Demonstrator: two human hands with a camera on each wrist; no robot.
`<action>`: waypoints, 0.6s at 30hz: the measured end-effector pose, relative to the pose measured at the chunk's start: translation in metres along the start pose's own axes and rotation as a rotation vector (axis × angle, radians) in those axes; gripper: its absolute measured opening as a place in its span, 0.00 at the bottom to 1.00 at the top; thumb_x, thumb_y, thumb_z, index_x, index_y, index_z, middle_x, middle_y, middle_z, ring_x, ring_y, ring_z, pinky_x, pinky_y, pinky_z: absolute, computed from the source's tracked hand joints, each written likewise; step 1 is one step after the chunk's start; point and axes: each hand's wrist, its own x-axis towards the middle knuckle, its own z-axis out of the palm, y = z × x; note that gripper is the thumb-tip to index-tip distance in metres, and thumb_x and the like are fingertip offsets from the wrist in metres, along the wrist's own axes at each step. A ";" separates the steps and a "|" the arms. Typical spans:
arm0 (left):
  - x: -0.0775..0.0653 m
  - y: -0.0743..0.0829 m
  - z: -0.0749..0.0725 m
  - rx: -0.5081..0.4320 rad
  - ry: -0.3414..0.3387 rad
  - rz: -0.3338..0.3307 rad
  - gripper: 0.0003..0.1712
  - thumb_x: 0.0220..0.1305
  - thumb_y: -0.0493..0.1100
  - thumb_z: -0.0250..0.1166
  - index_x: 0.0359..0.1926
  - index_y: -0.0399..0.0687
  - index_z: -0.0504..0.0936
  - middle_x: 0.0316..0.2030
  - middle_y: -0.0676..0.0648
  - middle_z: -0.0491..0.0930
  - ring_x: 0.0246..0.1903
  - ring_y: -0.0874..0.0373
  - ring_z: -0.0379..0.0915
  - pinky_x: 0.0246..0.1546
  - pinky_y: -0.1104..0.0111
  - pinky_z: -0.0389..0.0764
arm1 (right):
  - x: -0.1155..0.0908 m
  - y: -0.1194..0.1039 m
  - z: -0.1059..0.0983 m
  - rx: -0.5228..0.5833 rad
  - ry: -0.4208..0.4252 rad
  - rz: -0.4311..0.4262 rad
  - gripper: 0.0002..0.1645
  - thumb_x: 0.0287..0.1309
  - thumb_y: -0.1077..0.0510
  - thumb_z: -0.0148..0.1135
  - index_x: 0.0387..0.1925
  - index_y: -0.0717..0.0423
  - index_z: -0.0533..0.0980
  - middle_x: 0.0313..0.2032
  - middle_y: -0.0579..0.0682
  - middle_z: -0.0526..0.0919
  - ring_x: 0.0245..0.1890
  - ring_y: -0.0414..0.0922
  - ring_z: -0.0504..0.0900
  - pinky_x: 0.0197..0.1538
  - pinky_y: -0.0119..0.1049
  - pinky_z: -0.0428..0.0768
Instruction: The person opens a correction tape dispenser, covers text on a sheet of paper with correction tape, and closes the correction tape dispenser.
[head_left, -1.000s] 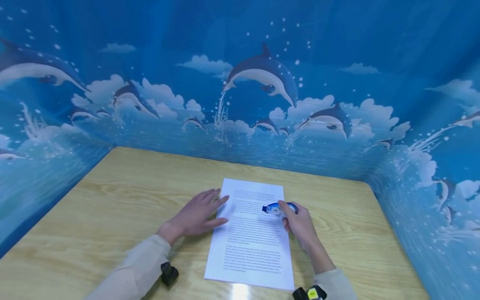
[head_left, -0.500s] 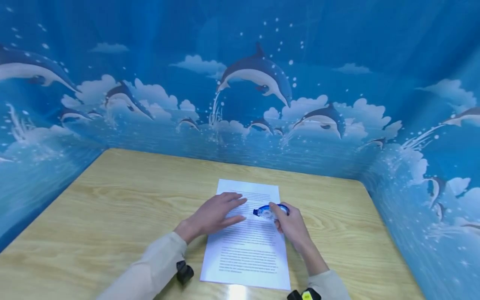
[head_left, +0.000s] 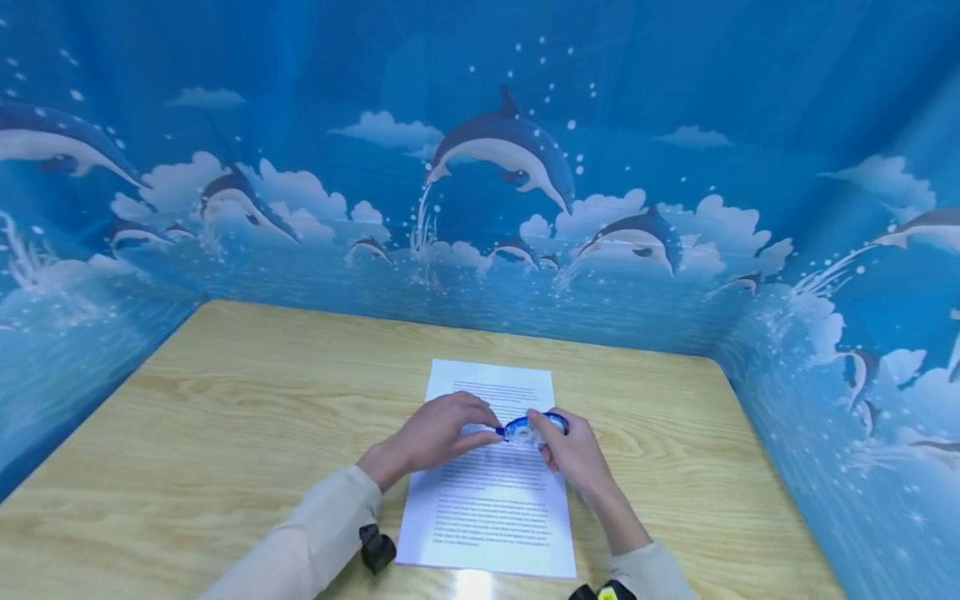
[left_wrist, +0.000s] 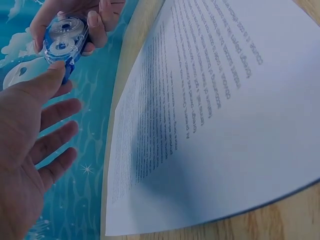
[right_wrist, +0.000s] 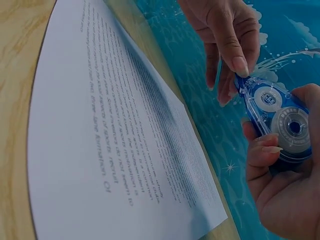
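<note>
A blue, see-through correction tape dispenser [head_left: 519,432] is held above the printed sheet [head_left: 498,525]. My right hand [head_left: 581,457] grips its wide rear end, thumb on one side and fingers curled round the other. With thumb and index finger, my left hand [head_left: 438,433] pinches the dark blue cap [right_wrist: 241,83] at its narrow front end. The other left fingers extend loosely beside it, as the left wrist view shows. Two tape reels [right_wrist: 285,120] show through the clear casing in the right wrist view. The left fingertips partly hide the cap.
The sheet lies lengthwise on a light wood-grain table [head_left: 285,375], covered with lines of print. A blue curtain [head_left: 337,283] with dolphins and clouds encloses the table's back and sides. Black wrist devices [head_left: 377,550] sit at the sleeves.
My left hand has left the sheet's left edge, moved right over the paper and taken the dispenser's cap between thumb and index finger. The right hand still grips the dispenser.
</note>
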 end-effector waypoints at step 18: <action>0.005 -0.006 0.012 -0.361 -0.041 -0.066 0.09 0.61 0.50 0.67 0.38 0.53 0.86 0.38 0.59 0.82 0.43 0.65 0.76 0.48 0.64 0.76 | -0.005 -0.001 -0.001 0.073 -0.010 -0.014 0.26 0.61 0.38 0.58 0.24 0.56 0.70 0.14 0.48 0.69 0.13 0.40 0.64 0.18 0.28 0.63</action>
